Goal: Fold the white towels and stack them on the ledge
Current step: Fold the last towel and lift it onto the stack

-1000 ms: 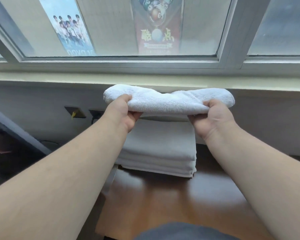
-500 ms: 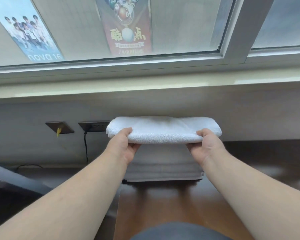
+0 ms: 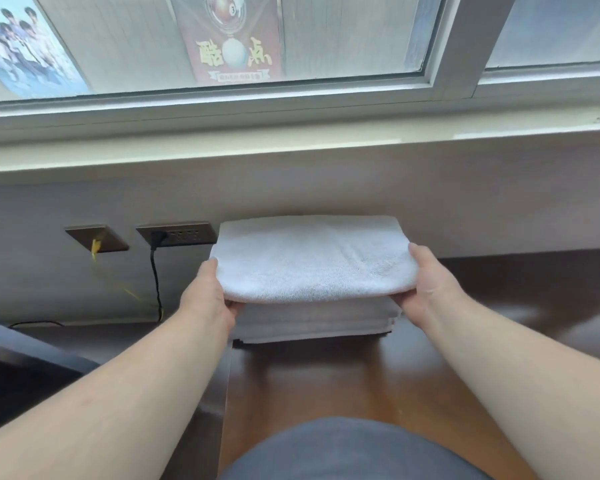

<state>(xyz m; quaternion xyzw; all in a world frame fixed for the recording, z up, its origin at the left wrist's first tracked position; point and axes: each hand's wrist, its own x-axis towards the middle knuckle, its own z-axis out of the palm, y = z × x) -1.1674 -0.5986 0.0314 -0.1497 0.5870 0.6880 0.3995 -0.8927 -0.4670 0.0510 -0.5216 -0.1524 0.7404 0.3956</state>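
Observation:
A folded white towel (image 3: 312,258) lies flat on top of a stack of folded white towels (image 3: 312,323), which sits on a dark wooden ledge (image 3: 361,382) against the wall. My left hand (image 3: 207,292) grips the towel's left end, thumb on top and fingers underneath. My right hand (image 3: 426,282) grips its right end the same way. The towel's front edge overhangs the stack a little.
Two wall plates are left of the stack: one with a yellow cable (image 3: 96,242), one socket strip with a black plug and cord (image 3: 156,237). A pale window sill (image 3: 291,140) runs above. A dark slanted surface (image 3: 32,348) is at the left.
Both hands have lowered the folded towel from in front of the window sill down onto the stack, and the view has tilted down with it.

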